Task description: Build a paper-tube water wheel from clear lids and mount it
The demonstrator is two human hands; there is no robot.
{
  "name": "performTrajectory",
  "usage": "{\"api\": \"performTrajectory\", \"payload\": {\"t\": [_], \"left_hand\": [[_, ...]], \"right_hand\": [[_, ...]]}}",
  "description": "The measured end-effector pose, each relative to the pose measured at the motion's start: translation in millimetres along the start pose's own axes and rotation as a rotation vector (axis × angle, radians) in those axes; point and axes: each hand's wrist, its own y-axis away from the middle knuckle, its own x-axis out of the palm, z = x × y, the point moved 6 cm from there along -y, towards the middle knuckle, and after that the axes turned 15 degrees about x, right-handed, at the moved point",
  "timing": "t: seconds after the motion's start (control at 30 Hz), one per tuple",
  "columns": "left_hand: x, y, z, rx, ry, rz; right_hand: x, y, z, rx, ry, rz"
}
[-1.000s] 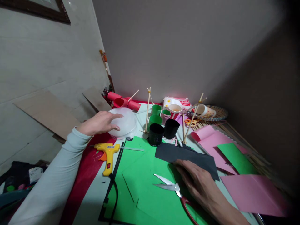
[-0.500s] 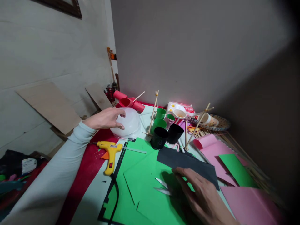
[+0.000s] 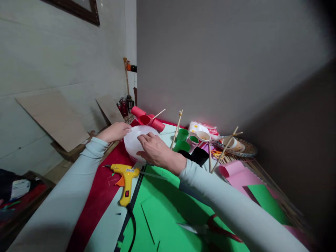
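Note:
A white upturned plastic bowl (image 3: pixel 135 138) sits on the table at the far left. My left hand (image 3: pixel 114 131) rests against its left side, fingers curved onto the rim. My right hand (image 3: pixel 155 151) lies on its right side with fingers spread over the dome. Both hands hold the bowl between them. A yellow glue gun (image 3: pixel 126 178) lies just in front of the bowl on the red strip. Red-handled scissors (image 3: pixel 210 229) lie on the green paper (image 3: pixel 168 217) under my right forearm.
Green cups (image 3: pixel 182 134) and a black cup (image 3: pixel 201 154) stand behind my right wrist among upright wooden sticks (image 3: pixel 176 128). Red paper rolls (image 3: pixel 147 117) lie at the back. Pink paper (image 3: pixel 236 175) and a woven tray (image 3: pixel 243 148) are to the right.
My right hand left the black paper and scissors and moved up and left onto the bowl. The left hand slid round to the bowl's far left side. The view shifted left.

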Motion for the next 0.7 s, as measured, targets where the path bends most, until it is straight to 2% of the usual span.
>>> {"api": "performTrajectory", "payload": {"t": [0.1, 0.2, 0.33, 0.5, 0.7], "left_hand": [[-3, -1, -1, -0.035, -0.041, -0.029], [-3, -3, -2, -0.072, -0.071, -0.083], [-1, -5, -1, -0.103, -0.082, -0.144], [5, -10, 0, -0.056, -0.054, -0.142], [10, -13, 2, -0.042, -0.032, -0.151]], "right_hand": [[17, -24, -5, 0.011, 0.006, 0.02], [22, -30, -13, 0.006, -0.021, 0.03], [18, -31, -22, 0.031, -0.07, 0.023], [14, -33, -25, 0.035, -0.038, 0.014], [11, -32, -17, -0.071, 0.047, 0.046]]}}
